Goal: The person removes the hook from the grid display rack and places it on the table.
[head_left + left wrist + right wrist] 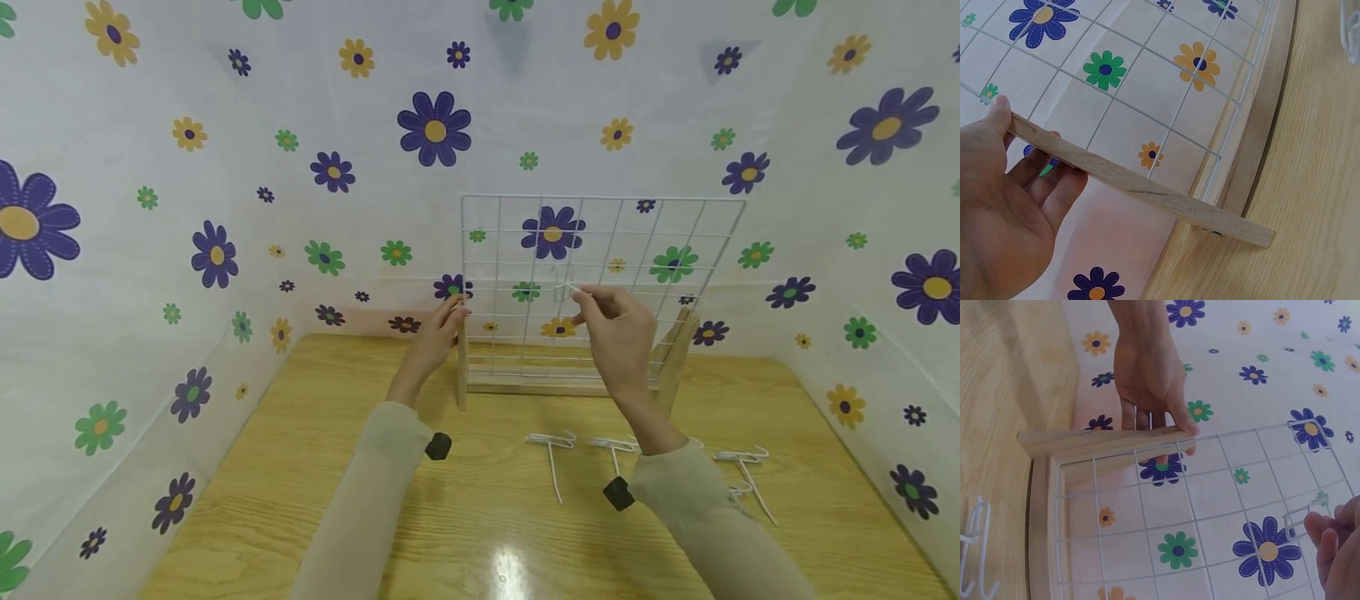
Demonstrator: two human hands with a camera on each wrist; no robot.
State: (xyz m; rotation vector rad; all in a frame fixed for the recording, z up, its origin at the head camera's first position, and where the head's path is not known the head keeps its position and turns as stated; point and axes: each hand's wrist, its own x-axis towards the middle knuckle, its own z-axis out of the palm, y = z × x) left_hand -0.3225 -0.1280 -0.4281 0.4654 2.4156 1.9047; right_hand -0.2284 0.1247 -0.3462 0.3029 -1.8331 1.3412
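Observation:
A white wire grid stands upright in a wooden stand. My left hand grips the stand's left wooden post near its upper end, thumb on one side and fingers on the other. Between the thumb and fingers of my right hand is a white wire hook, pinched at the middle of the grid. The hook's back frame lies against the grid wires; whether it is hooked over one, I cannot tell.
Several more white wire hooks lie on the wooden table in front of the stand, some partly hidden by my right forearm. A flower-patterned cloth hangs behind and along both sides.

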